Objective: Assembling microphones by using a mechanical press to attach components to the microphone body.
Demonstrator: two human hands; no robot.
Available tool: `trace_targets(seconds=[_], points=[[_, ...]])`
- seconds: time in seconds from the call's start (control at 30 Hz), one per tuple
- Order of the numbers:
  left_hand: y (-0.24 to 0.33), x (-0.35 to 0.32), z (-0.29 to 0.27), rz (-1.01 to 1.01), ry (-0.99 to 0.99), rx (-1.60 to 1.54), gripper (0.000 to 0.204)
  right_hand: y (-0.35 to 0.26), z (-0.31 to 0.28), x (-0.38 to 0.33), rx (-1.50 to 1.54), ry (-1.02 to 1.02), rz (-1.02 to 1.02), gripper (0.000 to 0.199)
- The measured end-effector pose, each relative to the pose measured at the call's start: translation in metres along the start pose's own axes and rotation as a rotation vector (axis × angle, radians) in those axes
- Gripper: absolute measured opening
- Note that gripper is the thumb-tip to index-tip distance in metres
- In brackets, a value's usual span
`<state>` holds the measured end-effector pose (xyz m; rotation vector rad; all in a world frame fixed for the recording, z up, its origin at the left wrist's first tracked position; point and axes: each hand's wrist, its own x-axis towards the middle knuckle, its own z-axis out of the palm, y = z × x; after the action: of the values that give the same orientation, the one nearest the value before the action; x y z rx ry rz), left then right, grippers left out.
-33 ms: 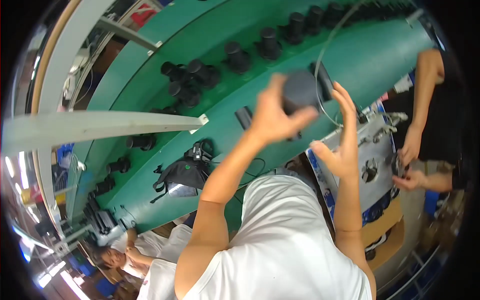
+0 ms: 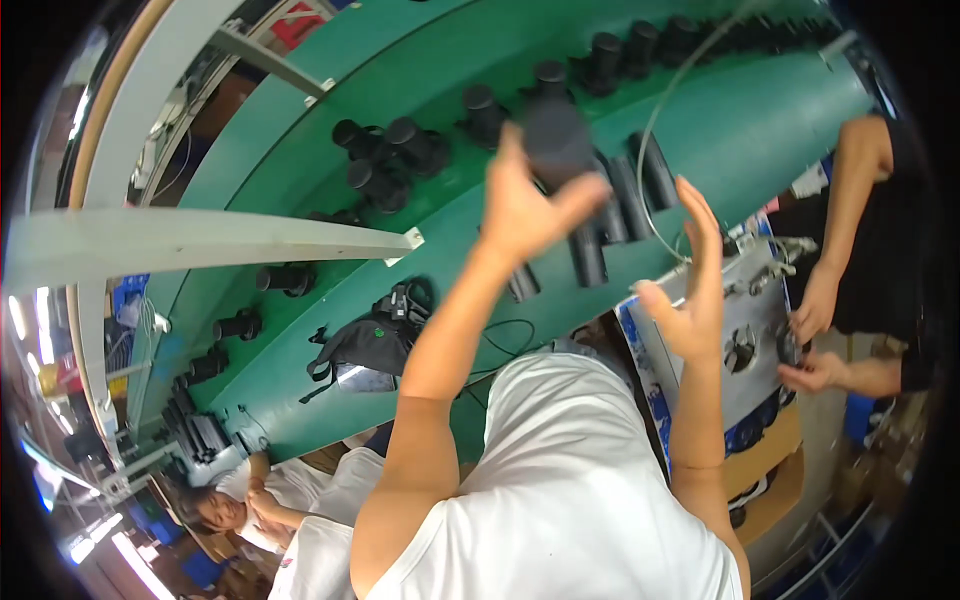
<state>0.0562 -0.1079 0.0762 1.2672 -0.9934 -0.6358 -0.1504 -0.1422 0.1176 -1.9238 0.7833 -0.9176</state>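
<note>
My left hand (image 2: pixel 525 205) is raised over a green table (image 2: pixel 760 110), with its fingertips and thumb around a blurred black cylinder (image 2: pixel 556 135). My right hand (image 2: pixel 690 295) is held up beside it, empty, fingers spread and palm turned toward the left hand. Several more black tubes (image 2: pixel 630 190) lie on the table just beyond both hands. A row of black cylindrical parts (image 2: pixel 480 110) stands further back.
Another person in black at the right has both hands (image 2: pixel 812 335) on a grey panel (image 2: pixel 745 330) fitted with small parts. A black bag (image 2: pixel 365 345) and cables lie on the table. A white beam (image 2: pixel 200 245) crosses at the left. A seated person (image 2: pixel 235 500) is at lower left.
The black cylinder has shifted up and left, from between my hands to above my left hand's fingertips. My right hand has barely moved.
</note>
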Motion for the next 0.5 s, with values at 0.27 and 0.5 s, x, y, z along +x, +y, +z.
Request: trace_targets(seconds=[0.27,0.5], points=[[-0.114,0.202,-0.148,0.079,0.442,0.407,0.069,0.044,-0.014,-0.067,-0.004,-0.099,0.373,0.05],[-0.213,0.188,-0.145,-0.128,0.371,0.721,0.055,0.05,-0.028,-0.118,-0.111,0.042,0.661,0.042]])
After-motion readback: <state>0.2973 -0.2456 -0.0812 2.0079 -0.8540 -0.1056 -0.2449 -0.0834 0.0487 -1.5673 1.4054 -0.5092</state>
